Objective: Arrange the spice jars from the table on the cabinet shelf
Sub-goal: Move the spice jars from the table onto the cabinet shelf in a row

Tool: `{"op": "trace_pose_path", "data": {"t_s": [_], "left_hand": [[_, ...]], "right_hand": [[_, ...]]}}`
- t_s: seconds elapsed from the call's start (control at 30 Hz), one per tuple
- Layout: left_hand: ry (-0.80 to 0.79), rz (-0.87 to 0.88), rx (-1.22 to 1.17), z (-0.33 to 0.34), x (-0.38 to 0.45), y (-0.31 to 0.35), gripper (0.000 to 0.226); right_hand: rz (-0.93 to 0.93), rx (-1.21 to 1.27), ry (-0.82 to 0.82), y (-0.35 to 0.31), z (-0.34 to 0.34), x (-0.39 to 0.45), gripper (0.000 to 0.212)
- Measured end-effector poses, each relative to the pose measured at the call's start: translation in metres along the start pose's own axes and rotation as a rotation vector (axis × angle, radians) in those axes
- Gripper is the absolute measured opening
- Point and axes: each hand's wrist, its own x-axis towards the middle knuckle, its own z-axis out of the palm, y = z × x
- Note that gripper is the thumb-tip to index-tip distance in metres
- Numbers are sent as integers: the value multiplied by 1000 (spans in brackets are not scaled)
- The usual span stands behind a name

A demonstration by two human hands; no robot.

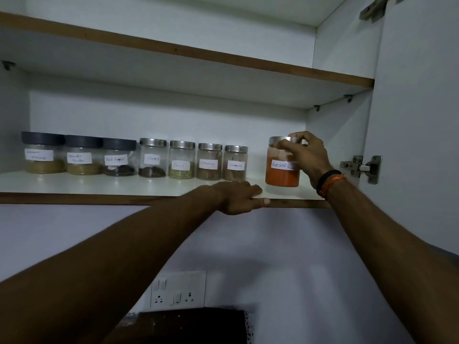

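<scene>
The right hand (301, 155) grasped the red chilli jar (282, 167) by its lid end, the jar standing on the cabinet shelf (99, 184), apart from the row of 7 jars (134, 157). The left hand (238, 197) lay flat on the shelf edge, fingers relaxed. A careless shove could knock the nearest cinnamon jar (235, 163). Leftmost labels were unreadable; the bench was out of view.

Right hand (304, 155) grips red chilli jar (282, 167); left hand (238, 197) rests on shelf (99, 186).
</scene>
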Motion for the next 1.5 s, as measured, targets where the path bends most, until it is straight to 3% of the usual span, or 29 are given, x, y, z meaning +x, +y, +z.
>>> {"op": "trace_pose_path", "data": {"t_s": [0.17, 0.37, 1.5], "left_hand": [[-93, 30, -26, -7, 6, -6, 68], [-62, 51, -4, -6, 10, -7, 66], [-18, 34, -144, -8, 14, -10, 62]], "right_hand": [[21, -49, -51, 21, 21, 28, 38], [131, 4, -79, 51, 38, 48, 38], [76, -231, -214, 90, 71, 116, 61]]}}
